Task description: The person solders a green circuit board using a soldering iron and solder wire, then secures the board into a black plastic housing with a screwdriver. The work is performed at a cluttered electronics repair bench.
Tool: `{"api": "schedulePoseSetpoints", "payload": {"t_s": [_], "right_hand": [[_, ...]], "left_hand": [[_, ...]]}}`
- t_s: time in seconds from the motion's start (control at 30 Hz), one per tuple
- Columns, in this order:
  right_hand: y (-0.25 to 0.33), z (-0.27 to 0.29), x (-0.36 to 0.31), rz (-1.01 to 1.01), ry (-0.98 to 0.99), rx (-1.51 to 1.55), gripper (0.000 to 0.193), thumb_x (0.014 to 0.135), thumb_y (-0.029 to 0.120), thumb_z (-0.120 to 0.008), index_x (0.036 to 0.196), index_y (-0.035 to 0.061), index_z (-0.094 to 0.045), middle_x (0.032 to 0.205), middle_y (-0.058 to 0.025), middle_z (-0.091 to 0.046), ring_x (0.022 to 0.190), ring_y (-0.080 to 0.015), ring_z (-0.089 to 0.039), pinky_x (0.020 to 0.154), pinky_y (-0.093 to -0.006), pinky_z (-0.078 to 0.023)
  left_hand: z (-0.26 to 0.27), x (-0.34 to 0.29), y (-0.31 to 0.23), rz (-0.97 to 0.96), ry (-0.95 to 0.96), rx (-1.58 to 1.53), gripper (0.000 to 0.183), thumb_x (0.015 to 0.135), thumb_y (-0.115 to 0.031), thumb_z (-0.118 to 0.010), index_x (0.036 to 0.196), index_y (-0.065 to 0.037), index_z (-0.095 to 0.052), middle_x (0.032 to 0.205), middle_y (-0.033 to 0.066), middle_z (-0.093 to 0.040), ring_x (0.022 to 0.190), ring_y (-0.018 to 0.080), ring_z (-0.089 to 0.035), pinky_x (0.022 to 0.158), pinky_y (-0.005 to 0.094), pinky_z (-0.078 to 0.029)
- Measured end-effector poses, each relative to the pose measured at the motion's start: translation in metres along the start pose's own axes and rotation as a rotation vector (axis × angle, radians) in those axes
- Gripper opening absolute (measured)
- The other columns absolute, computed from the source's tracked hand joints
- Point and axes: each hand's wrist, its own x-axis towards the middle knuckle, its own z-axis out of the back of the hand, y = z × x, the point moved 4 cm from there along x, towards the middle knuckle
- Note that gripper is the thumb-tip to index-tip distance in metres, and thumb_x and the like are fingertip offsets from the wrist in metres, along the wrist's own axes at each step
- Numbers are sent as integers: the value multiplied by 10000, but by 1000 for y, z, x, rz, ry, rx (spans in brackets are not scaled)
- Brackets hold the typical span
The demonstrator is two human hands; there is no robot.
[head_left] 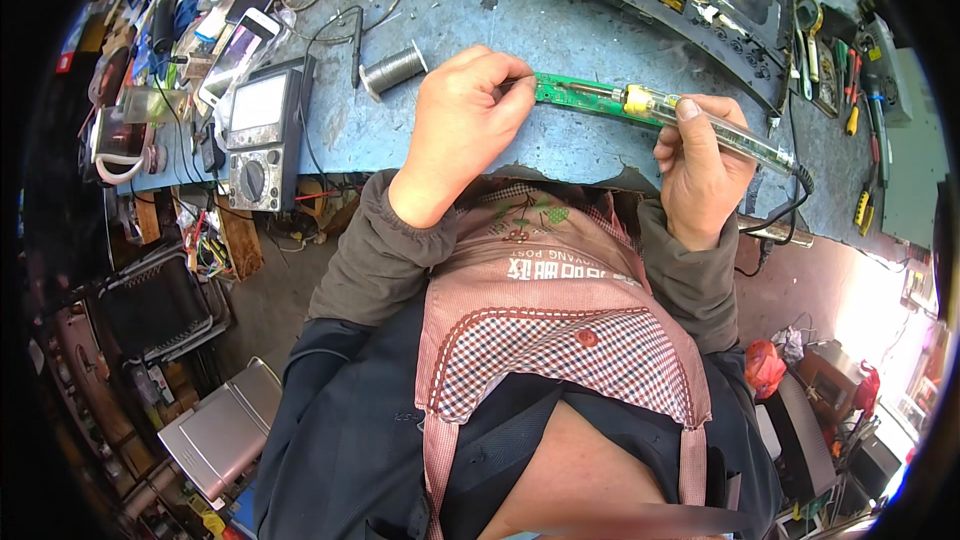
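Note:
My left hand (470,110) is closed, thumb and forefinger pinched at the left end of a narrow green circuit board (560,88). Whether a thin wire is also in that pinch is hidden. A soldering iron (735,135) with a clear handle and yellow collar lies in the grip of my right hand (705,165). Its metal tip points left and lies over the board, though contact cannot be made out. Just left of my left hand rests a spool of grey solder wire (393,71), with a thin black pen-like probe (357,48) beside it.
On the blue worktop (470,10), an analog multimeter (262,140) stands at the left near phones (238,52) and clutter. A large black panel housing (680,0) occupies the far right. Screwdrivers (853,100) lie beyond it. The iron's black cord (800,202) hangs over the front edge.

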Motion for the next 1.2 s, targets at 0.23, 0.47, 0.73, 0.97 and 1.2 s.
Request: {"api": "schedulePoseSetpoints", "payload": {"t_s": [0.23,0.47,0.73,0.97,1.2], "right_hand": [[1,-3,0,-12,6,-30,175,1029,155,-765,1050,-5,-698,795,-82,-725,635,-107,-660,561,-229,-497],[1,-5,0,10,0,-52,158,1049,137,-735,1058,-10,-679,786,-110,-713,611,-150,-657,543,-246,-487],[0,-4,1,18,9,-40,165,1049,145,-738,1061,-9,-678,786,-107,-713,616,-157,-662,544,-252,-489],[0,-3,1,19,31,-14,175,1041,141,-747,1058,-22,-685,816,-107,-734,645,-121,-674,575,-235,-514],[0,-4,0,8,30,-30,191,1044,162,-754,1055,-18,-690,819,-100,-736,664,-120,-681,586,-235,-518]], "left_hand": [[-2,0,4,9,-6,-2,78,905,-45,-784,973,-12,-805,831,76,-729,668,106,-639,619,270,-511],[-1,0,4,-9,-2,0,82,899,-34,-772,972,-9,-801,828,69,-729,669,103,-640,623,267,-512],[-1,0,5,-2,24,-10,80,895,-24,-773,969,-9,-798,830,64,-711,680,102,-636,631,267,-510],[-1,-1,4,-13,28,-4,86,890,-15,-774,972,-8,-798,835,61,-706,677,100,-629,626,263,-502],[-1,-1,5,-2,26,-34,89,885,-6,-767,970,-7,-795,827,48,-693,676,89,-617,623,257,-492]]}}
